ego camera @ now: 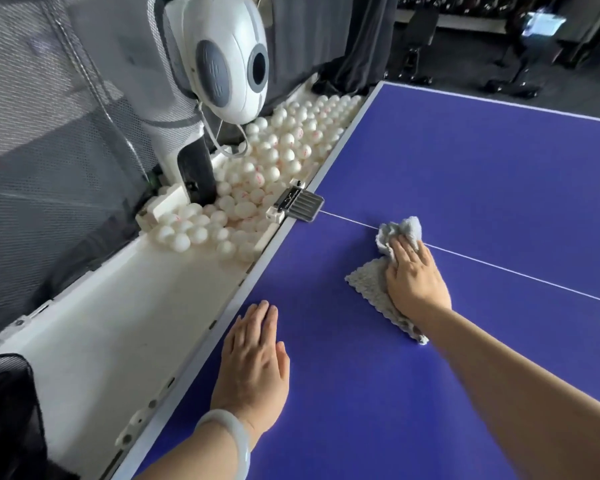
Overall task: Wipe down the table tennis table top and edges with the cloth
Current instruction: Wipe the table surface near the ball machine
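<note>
blue worktop point(465, 168) fills your head view, with a tray of balls point(284, 147) along its left edge. your right hand point(414, 275) presses flat on the cloth point(369, 285) near the centre line; the left hand point(253, 358) rests spread. cloth looks soft and light, likely to bunch: press on its middle.

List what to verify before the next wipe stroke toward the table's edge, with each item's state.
1. Right hand flat on the cloth, pressing it to the table top: ok.
2. Cloth lying flat: not ok, far end bunched.
3. Left hand flat on the table top, apart from the cloth: ok.
4. Edge free: not ok, a clamp sits on it.
5. Balls inside the tray: ok.
6. Cloth clean: cannot tell.
</note>
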The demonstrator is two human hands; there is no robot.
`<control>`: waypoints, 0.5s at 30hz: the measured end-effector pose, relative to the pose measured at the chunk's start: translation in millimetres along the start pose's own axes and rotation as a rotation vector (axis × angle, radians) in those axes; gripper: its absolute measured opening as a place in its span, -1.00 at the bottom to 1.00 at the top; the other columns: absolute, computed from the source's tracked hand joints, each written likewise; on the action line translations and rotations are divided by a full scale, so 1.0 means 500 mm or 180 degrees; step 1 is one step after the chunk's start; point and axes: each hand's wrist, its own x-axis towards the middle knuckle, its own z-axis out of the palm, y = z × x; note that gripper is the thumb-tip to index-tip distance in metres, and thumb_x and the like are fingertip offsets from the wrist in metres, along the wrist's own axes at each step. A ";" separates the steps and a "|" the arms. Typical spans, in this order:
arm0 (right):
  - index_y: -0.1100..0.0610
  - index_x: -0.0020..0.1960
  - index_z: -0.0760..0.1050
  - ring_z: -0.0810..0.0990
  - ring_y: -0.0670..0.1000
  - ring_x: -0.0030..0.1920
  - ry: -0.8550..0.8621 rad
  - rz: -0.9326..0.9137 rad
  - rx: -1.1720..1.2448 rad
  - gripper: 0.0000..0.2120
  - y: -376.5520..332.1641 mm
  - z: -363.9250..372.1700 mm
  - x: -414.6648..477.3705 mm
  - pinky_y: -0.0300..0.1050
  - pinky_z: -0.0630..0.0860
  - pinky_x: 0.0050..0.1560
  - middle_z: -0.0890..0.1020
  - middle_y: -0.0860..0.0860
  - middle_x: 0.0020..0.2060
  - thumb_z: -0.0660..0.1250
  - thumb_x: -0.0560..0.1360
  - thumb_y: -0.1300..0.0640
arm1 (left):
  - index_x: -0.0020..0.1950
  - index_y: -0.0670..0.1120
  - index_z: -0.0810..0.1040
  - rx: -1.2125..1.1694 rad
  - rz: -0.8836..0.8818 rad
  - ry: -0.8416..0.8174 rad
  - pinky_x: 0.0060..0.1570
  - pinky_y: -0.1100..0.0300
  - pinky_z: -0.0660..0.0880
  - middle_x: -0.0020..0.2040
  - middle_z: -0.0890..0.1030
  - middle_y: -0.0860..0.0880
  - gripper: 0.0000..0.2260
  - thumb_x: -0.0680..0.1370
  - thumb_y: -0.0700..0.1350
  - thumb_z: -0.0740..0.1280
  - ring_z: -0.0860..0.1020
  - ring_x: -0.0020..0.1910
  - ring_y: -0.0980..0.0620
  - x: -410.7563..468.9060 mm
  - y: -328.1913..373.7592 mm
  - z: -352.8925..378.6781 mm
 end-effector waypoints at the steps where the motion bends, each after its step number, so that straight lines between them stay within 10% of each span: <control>1: 0.13 0.62 0.04 -0.09 -0.02 0.61 0.0086 0.0255 -0.0167 -0.47 0.065 -0.017 -0.029 -0.03 -0.10 0.58 0.06 -0.02 0.61 -0.03 0.67 0.08 | 0.56 -0.09 0.26 -0.0028 -0.0007 0.0041 0.50 0.11 0.08 0.55 0.24 -0.01 -0.53 0.63 -0.05 0.14 0.18 0.55 0.02 -0.001 0.000 -0.002; 8: 0.18 0.52 0.25 0.13 0.15 0.55 0.0571 0.1570 0.0095 -0.50 0.136 -0.085 -0.206 0.07 0.05 0.54 0.31 0.08 0.53 0.04 0.59 0.13 | 0.52 -0.16 0.32 -0.0022 0.0001 0.0096 0.49 -0.01 0.18 0.52 0.30 -0.10 -0.55 0.62 -0.11 0.18 0.25 0.51 -0.09 0.001 0.010 -0.006; 15: 0.03 0.58 0.21 0.01 0.04 0.61 -0.0082 -0.0630 0.0432 -0.47 -0.111 -0.006 -0.347 0.01 -0.09 0.59 0.24 -0.07 0.56 0.06 0.62 0.01 | 0.50 -0.23 0.32 0.0146 0.0095 0.0083 0.46 -0.07 0.20 0.50 0.31 -0.18 -0.56 0.63 -0.15 0.19 0.29 0.47 -0.19 -0.006 0.024 -0.017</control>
